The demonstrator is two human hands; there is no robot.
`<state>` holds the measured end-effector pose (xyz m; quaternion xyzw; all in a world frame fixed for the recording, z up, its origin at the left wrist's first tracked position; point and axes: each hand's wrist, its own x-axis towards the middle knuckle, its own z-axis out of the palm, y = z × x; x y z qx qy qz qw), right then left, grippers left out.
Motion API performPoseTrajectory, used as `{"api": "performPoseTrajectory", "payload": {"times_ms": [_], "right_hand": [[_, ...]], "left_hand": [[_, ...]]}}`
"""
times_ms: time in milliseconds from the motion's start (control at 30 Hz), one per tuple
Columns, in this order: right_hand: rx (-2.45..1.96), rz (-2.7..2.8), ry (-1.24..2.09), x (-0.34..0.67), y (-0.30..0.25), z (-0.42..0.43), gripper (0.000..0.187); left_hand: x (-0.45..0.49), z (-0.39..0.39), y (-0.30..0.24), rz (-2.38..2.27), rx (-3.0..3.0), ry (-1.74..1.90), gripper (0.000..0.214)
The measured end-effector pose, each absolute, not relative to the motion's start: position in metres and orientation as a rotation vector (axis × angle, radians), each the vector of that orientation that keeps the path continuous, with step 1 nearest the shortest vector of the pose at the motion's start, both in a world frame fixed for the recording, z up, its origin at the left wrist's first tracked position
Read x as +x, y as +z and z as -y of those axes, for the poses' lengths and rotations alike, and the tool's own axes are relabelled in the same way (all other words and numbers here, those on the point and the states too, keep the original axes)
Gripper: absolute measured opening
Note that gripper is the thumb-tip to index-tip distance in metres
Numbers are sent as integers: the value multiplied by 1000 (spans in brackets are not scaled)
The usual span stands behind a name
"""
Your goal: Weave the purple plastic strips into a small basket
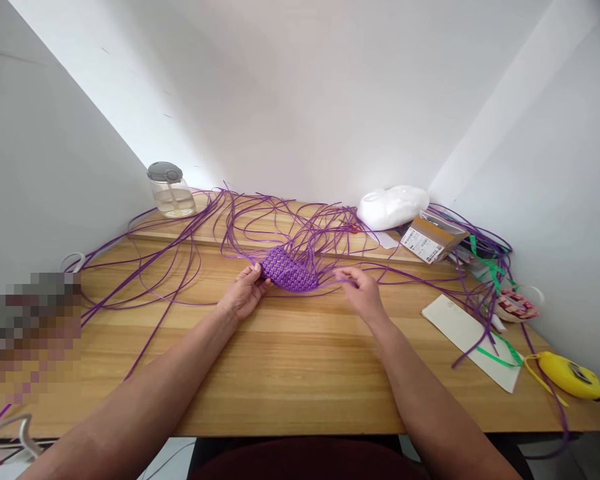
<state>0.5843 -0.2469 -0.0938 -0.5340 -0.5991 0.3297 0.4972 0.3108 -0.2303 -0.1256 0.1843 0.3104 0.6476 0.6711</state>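
Note:
A purple woven piece (289, 270) with a knobbly, checkered surface sits above the middle of the wooden table, and many long loose purple strands (260, 220) fan out from its far side. My left hand (243, 293) grips its left end between thumb and fingers. Off to the right of the piece, my right hand (360, 291) pinches a purple strand (333, 283) that runs from the woven edge. The undersides of the fingers on both hands are partly hidden.
Behind lies a raised wooden ledge (207, 230) with a lidded water bottle (173, 193), a white plastic bag (393, 207) and a labelled box (427, 239). At right are a cream paper sheet (463, 333), a small woven basket (516, 305) and a yellow tape measure (570, 375).

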Motion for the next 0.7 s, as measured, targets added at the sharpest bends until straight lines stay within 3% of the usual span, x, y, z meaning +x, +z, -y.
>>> {"api": "performPoseTrajectory", "payload": {"times_ms": [133, 200, 333, 500, 600, 700], "right_hand": [[-1205, 1151, 1222, 581, -88, 249, 63], [-1218, 1155, 1390, 573, -90, 253, 65], [-1178, 1148, 1540, 558, -97, 259, 58], [-1110, 1245, 1187, 562, -104, 250, 41], [-1119, 1390, 906, 571, -109, 243, 29], [-1170, 1519, 737, 575, -111, 241, 23]], "left_hand": [[316, 234, -124, -680, 413, 1464, 10], [320, 237, -124, -650, 452, 1442, 8], [324, 242, -126, -649, 632, 1391, 28], [309, 241, -122, -1142, 1169, 1256, 45], [301, 240, -112, -1483, 1486, 1313, 43], [304, 242, -100, -1486, 1775, 1457, 30]]}}
